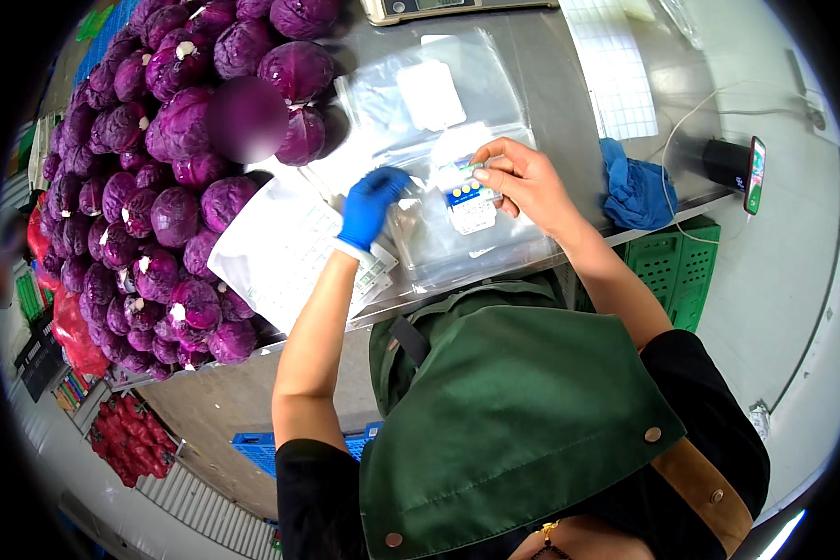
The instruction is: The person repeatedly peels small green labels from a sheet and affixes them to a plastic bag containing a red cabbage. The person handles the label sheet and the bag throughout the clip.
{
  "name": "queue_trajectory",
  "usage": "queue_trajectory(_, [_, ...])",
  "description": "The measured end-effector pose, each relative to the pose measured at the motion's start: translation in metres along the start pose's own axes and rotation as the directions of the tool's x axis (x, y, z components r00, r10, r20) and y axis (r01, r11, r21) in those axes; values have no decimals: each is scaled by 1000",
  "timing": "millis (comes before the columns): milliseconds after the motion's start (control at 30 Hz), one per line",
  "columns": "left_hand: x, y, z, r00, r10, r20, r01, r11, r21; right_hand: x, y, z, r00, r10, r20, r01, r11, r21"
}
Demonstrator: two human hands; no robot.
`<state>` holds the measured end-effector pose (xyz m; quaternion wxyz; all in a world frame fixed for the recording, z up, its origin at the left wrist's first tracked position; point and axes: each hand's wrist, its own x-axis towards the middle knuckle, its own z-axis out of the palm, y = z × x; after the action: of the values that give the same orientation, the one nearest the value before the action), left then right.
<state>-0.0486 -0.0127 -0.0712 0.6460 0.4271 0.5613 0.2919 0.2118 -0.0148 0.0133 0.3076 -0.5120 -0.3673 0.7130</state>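
Note:
My left hand [370, 207], in a blue glove, is closed at the left edge of a pile of clear plastic bags [467, 259]; what its fingertips hold, if anything, is too small to make out. My bare right hand [523, 191] pinches a small label [467, 194] with blue and yellow printing over the upper bag in that pile, by a white patch. Another plastic bag with a white label [427, 93] lies behind my hands. Printed paper sheets [271, 252] lie left of the bags, under and beside my gloved hand.
Many red cabbages [175, 219] are heaped at left. A scale [425, 9] stands at back, beside a gridded sheet [607, 65]. A blue cloth [635, 187], a cable and a phone [755, 175] are at right. Green crates [672, 275] stand below the steel table [551, 65].

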Motion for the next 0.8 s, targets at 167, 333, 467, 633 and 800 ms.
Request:
queue_trajectory(167, [28,20,-30,774,387,-502,-402,912,83,24,41,13,980,10,-197,-56,971,-231])
queue_trajectory(333, [-19,8,9,822,371,431,-567,596,569,54,71,23,958,-211,-194,-12,644,-765])
queue_trajectory(467, [-18,-19,10,774,372,512,-632,494,597,54,55,6,939,-265,-218,-72,468,-881])
queue_trajectory(633, [1,-15,3,980,123,159,-155,966,207,21,1,-1,988,-153,-24,149,981,-124])
queue_trajectory(800, [22,17,-26,817,285,-501,-310,950,34,33,37,1,976,-217,20,203,873,-444])
